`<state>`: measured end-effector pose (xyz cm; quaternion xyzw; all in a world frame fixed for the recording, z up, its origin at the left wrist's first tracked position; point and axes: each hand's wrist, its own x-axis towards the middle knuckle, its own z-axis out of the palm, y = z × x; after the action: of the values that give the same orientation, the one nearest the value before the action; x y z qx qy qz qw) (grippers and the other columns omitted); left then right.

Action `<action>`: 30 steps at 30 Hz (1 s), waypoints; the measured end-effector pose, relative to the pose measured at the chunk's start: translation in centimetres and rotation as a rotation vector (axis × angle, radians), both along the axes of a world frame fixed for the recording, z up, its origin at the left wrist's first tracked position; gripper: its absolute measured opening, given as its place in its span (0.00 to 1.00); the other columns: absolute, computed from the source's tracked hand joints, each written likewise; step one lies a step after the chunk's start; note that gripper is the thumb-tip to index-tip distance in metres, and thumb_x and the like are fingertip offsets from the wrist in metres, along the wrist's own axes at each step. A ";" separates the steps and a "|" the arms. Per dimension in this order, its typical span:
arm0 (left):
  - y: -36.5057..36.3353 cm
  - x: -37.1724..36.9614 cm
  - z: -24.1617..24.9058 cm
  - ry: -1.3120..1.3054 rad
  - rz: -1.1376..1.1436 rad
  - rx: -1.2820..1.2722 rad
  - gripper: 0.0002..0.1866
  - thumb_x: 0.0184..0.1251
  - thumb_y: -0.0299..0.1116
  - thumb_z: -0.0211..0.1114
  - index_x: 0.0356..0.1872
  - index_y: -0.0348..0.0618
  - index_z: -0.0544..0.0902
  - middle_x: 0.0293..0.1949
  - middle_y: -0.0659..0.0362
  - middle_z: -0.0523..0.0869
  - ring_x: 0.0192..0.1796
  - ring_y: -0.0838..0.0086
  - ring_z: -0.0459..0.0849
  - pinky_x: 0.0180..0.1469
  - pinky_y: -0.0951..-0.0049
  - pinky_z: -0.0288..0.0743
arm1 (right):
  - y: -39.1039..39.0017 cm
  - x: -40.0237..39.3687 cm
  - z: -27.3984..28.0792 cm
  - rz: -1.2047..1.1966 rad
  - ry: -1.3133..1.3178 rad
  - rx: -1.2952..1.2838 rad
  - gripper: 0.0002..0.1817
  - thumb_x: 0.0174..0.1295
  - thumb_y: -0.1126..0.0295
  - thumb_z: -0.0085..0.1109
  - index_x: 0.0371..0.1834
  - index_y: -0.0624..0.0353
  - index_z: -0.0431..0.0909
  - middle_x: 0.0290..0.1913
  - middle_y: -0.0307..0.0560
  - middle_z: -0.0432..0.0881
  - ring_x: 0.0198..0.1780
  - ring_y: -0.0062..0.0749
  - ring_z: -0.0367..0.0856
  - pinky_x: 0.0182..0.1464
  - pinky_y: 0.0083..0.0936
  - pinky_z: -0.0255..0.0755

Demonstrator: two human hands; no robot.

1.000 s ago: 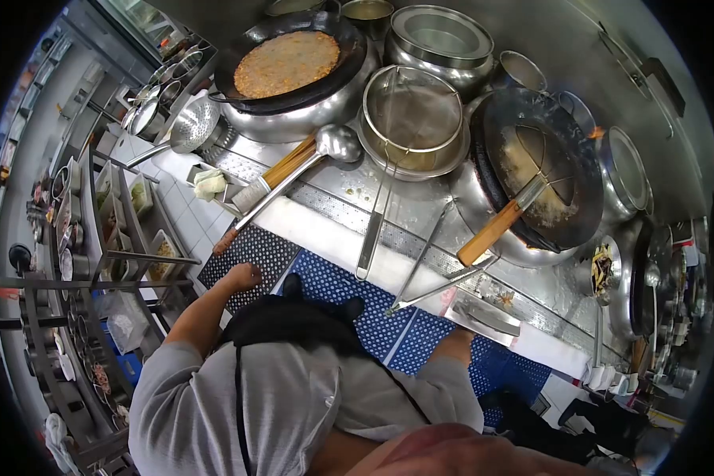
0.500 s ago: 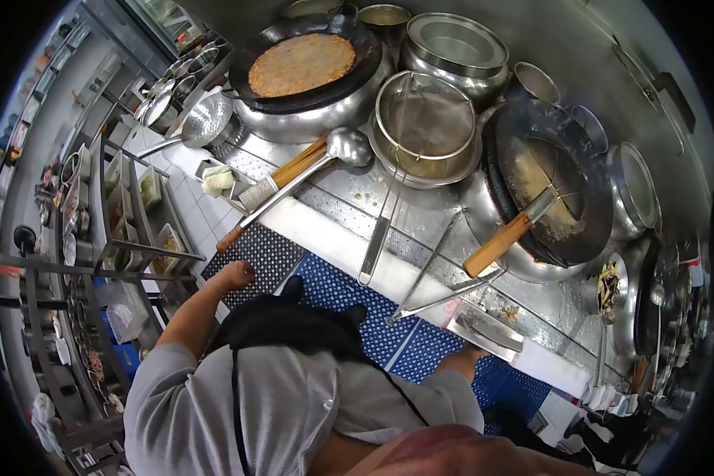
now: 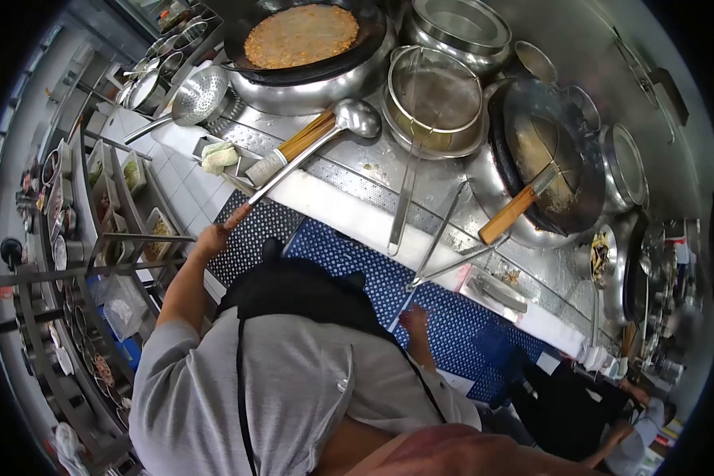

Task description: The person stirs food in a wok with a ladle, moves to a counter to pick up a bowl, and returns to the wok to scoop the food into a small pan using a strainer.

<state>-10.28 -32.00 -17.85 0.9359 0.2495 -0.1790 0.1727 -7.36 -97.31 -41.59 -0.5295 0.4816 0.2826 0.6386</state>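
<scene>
A metal ladle (image 3: 358, 119) lies across the counter edge, its wooden handle pointing towards me. My left hand (image 3: 212, 239) is closed at the end of that handle. Beside the ladle rests a bamboo wok brush (image 3: 305, 141) with a wrapped grip. My right hand (image 3: 414, 319) hangs over the blue mat with loosely bent fingers and nothing visible in it. Just above that hand, the meeting ends of two thin metal rods (image 3: 444, 238) project over the counter edge. A wire strainer (image 3: 509, 220) with a wooden handle sits in the steaming right wok (image 3: 587, 159).
The left wok (image 3: 365, 59) holds orange-brown food in liquid. A round mesh sieve (image 3: 435, 55) rests over a metal pot. A perforated skimmer (image 3: 201, 95) lies at the left, above shelves of food tubs (image 3: 160, 230). A person (image 3: 567, 397) stands low at the right.
My left hand has moved up to the ladle's handle end. My right hand has drawn left, away from the small metal tray. The view has shifted, and a person shows more at lower right.
</scene>
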 end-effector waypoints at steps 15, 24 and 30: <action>12.7 9.7 6.9 -1.060 0.204 -0.320 0.15 0.61 0.25 0.61 0.50 0.38 0.82 0.23 0.58 0.78 0.25 0.77 0.73 0.30 0.74 0.70 | 21.7 13.5 42.6 0.802 -1.152 -1.298 0.21 0.65 0.58 0.59 0.49 0.68 0.80 0.43 0.61 0.84 0.44 0.51 0.83 0.46 0.38 0.75; 11.6 14.5 8.8 -0.521 -0.567 -0.064 0.42 0.51 0.47 0.69 0.65 0.33 0.69 0.57 0.37 0.77 0.60 0.45 0.74 0.64 0.55 0.68 | 26.8 19.3 36.7 0.159 -0.646 0.134 0.16 0.69 0.63 0.56 0.55 0.59 0.72 0.24 0.36 0.73 0.18 0.16 0.67 0.17 0.17 0.60; 11.6 15.7 7.8 -0.476 -0.634 0.093 0.48 0.43 0.44 0.74 0.68 0.38 0.64 0.51 0.44 0.79 0.55 0.50 0.77 0.58 0.55 0.73 | 36.4 21.4 46.4 0.101 -0.869 -0.164 0.11 0.68 0.72 0.48 0.50 0.62 0.73 0.22 0.36 0.71 0.16 0.19 0.65 0.16 0.19 0.61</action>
<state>5.44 -20.44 -10.01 0.9887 -0.0909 0.0097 0.1192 14.00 -60.91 4.83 -0.6709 0.1629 0.0255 0.7230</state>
